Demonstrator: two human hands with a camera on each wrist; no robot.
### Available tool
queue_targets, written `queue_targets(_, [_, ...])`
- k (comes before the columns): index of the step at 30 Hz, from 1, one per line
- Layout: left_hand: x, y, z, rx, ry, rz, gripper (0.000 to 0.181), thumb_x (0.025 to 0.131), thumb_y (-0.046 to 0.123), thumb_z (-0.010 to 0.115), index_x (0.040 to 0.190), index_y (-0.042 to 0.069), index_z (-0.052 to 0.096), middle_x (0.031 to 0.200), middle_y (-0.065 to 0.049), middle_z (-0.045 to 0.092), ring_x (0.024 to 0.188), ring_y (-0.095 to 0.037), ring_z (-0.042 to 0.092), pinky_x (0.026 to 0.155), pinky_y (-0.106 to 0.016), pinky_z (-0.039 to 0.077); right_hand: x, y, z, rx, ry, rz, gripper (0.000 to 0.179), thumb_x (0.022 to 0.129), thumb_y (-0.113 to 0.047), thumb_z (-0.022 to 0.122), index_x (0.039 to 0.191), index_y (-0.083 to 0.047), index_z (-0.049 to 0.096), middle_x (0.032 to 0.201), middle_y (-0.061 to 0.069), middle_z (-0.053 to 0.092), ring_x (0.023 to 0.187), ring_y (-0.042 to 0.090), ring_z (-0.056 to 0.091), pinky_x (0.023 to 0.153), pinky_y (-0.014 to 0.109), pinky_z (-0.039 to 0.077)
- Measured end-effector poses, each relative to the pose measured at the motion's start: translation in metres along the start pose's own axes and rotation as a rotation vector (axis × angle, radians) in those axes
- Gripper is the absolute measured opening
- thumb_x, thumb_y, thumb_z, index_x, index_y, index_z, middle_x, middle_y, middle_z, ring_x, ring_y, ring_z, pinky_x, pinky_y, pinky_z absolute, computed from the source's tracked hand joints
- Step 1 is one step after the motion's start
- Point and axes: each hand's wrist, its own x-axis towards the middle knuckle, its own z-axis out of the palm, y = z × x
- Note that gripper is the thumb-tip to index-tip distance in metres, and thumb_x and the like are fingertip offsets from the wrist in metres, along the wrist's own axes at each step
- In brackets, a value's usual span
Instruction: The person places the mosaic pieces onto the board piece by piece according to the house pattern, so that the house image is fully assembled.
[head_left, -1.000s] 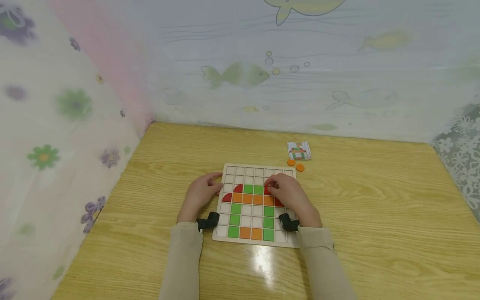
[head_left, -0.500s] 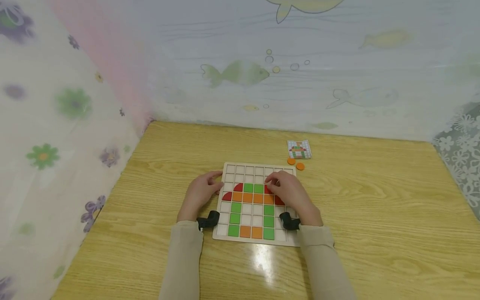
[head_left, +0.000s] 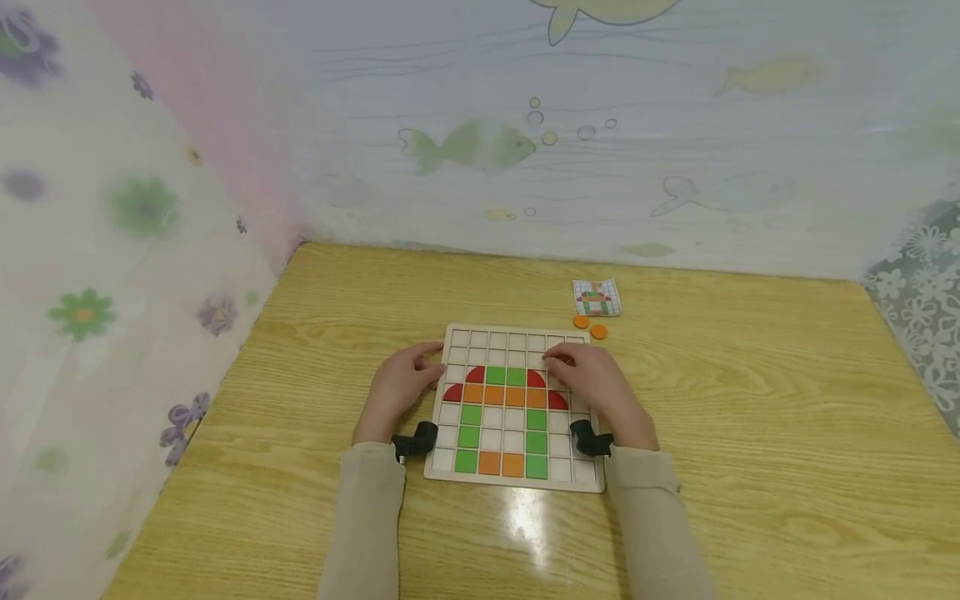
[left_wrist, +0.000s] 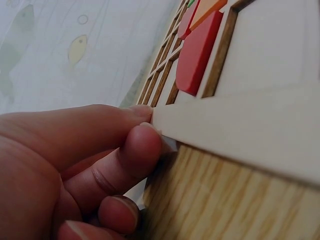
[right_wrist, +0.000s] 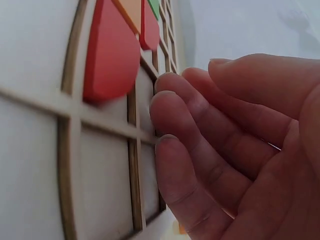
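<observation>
A wooden grid board point(head_left: 492, 418) lies flat on the table. Red quarter-round tiles point(head_left: 536, 379), green square tiles point(head_left: 470, 437) and orange square tiles point(head_left: 494, 396) fill some of its cells. At the board's left edge, my left hand point(head_left: 401, 383) holds the rim; thumb and index tips meet it in the left wrist view. My right hand point(head_left: 596, 379) is over the board's right side, just right of the upper red tile. Nothing shows in its loosely bent fingers point(right_wrist: 172, 110), which are at the board's surface in the right wrist view.
Beyond the board's far right corner lie two orange discs point(head_left: 598, 332). A small printed pattern card point(head_left: 597, 297) is just behind them. Patterned curtains point(head_left: 480, 150) border the wooden table point(head_left: 750, 400) at the back and left.
My right hand has slid right, off the upper red tile, and both red tiles on that side are now fully visible. The left hand stays at the board's edge.
</observation>
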Motion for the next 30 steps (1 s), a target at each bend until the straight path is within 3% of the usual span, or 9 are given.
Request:
queue_targets(6, [0.000,0.000,0.000,-0.004,-0.007,0.001,0.041,0.084,0.032,0.060,0.124,0.023,0.054,0.075,0.002,0.058,0.067,-0.016,0.049,0.063,-0.030,0.037,-0.002,0.009,-0.008,0.011,0.017,0.002,0.022,0.090,-0.027,0.052,0.104,-0.016,0.064,0.099,0.000,0.061,0.085,0.018,0.053,0.079,0.037,0.042])
queue_targets(15, [0.000,0.001,0.000,0.001,-0.009,-0.001,0.039,0.085,0.031,0.060,0.123,0.024,0.054,0.074,0.002,0.058,0.066,-0.016,0.049,0.063,-0.030,0.036,-0.005,0.015,-0.020,0.020,-0.047,0.029,0.023,0.090,-0.028,0.053,0.108,-0.017,0.062,0.101,0.003,0.060,0.088,0.020,0.052,0.079,0.037,0.041])
queue_targets(24, [0.000,0.003,0.000,-0.007,-0.008,-0.005,0.040,0.084,0.031,0.061,0.123,0.024,0.054,0.076,0.001,0.057,0.068,-0.016,0.048,0.063,-0.030,0.036,-0.010,0.026,-0.029,0.019,-0.039,0.066,0.026,0.089,-0.027,0.054,0.111,-0.013,0.060,0.102,0.007,0.059,0.091,0.023,0.052,0.082,0.039,0.041])
queue_targets(30, [-0.001,0.003,0.000,-0.001,-0.014,-0.010,0.040,0.085,0.031,0.060,0.124,0.024,0.054,0.077,0.001,0.058,0.070,-0.017,0.049,0.065,-0.031,0.036,-0.017,0.024,-0.028,0.077,-0.042,0.079,0.028,0.089,-0.027,0.054,0.112,-0.011,0.059,0.102,0.007,0.058,0.090,0.022,0.052,0.080,0.038,0.042])
